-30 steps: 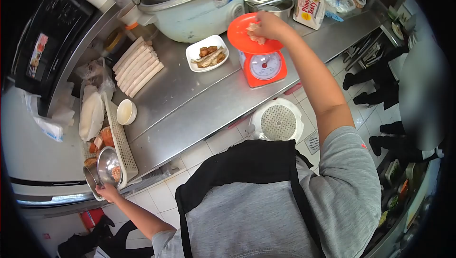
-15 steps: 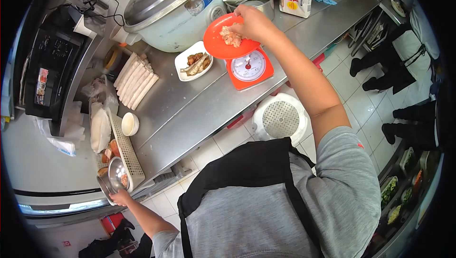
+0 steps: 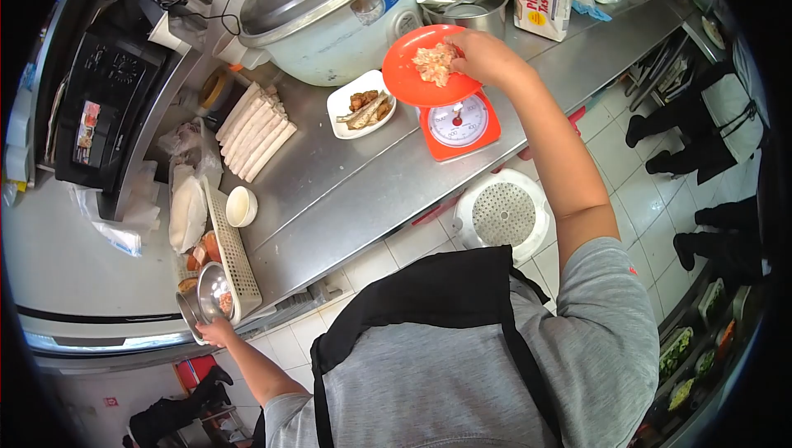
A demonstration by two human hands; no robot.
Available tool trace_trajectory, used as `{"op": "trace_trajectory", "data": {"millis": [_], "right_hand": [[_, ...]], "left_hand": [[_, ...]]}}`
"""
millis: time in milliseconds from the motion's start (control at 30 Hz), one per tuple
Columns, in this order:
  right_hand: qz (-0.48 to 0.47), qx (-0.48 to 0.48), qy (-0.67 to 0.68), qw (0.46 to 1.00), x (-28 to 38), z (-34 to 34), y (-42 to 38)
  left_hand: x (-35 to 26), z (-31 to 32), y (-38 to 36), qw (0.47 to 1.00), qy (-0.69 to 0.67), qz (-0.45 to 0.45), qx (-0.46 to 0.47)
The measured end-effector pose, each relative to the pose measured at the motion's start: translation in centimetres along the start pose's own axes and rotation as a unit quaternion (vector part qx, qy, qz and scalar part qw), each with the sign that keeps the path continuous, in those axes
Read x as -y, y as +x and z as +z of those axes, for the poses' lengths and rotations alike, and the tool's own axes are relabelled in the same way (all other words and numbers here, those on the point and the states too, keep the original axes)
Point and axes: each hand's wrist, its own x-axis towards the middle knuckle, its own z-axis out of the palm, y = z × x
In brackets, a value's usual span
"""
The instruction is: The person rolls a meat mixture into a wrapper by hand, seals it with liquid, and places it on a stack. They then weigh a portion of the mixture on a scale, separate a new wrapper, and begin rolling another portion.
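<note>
On the red plate of a kitchen scale (image 3: 460, 124) lies a pile of pinkish minced filling (image 3: 435, 63). My right hand (image 3: 478, 56) is at the right side of that pile, fingers bent and partly hidden behind the hand; whether they grip any filling cannot be made out. At the lower left, my left hand (image 3: 216, 332) holds the rim of a steel bowl (image 3: 215, 290) with a little filling inside. The bowl is over the end of a cream plastic basket (image 3: 237, 262). A stack of pale rolls (image 3: 255, 132) lies on the steel counter (image 3: 330, 200).
A white dish (image 3: 361, 105) of fried food stands left of the scale. Behind are a large rice cooker (image 3: 330, 27), a steel pot (image 3: 466, 7) and a bread bag (image 3: 542, 4). A white stool (image 3: 503, 215) stands below the counter. People's legs show at right.
The view has shifted, so the counter items appear farther right. The pile on the red plate looks larger and more spread out, and the scale's dial reading has changed.
</note>
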Motion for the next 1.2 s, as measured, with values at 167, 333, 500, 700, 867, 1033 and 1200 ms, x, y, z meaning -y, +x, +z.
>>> {"op": "trace_trajectory", "data": {"millis": [167,333,500,700,867,1033,1200], "right_hand": [[-0.042,-0.029,-0.001,0.999,0.1,1.0,0.7],[0.040,-0.043,0.030,0.998,0.6,1.1,1.4],[0.086,-0.091,0.223,0.967,-0.3,1.2,1.4],[0.133,-0.108,0.488,0.856,0.1,-0.3,0.8],[0.130,-0.119,0.496,0.850,0.9,-1.7,0.0],[0.072,-0.122,0.441,0.886,0.4,-1.2,0.5],[0.009,-0.082,0.522,0.849,5.2,1.5,2.5]], "left_hand": [[0.2,0.1,-0.1,1.000,-0.016,-0.011,0.010],[0.6,0.5,0.0,1.000,-0.021,-0.009,-0.004],[0.6,0.5,-0.1,0.999,-0.037,-0.009,-0.010],[0.8,0.9,0.4,0.999,-0.034,0.000,-0.020],[0.1,-0.1,-0.5,1.000,-0.023,-0.010,-0.008],[0.1,-0.1,-0.5,0.997,0.048,0.054,0.000],[0.5,0.5,0.7,0.980,0.003,0.188,-0.066]]}}
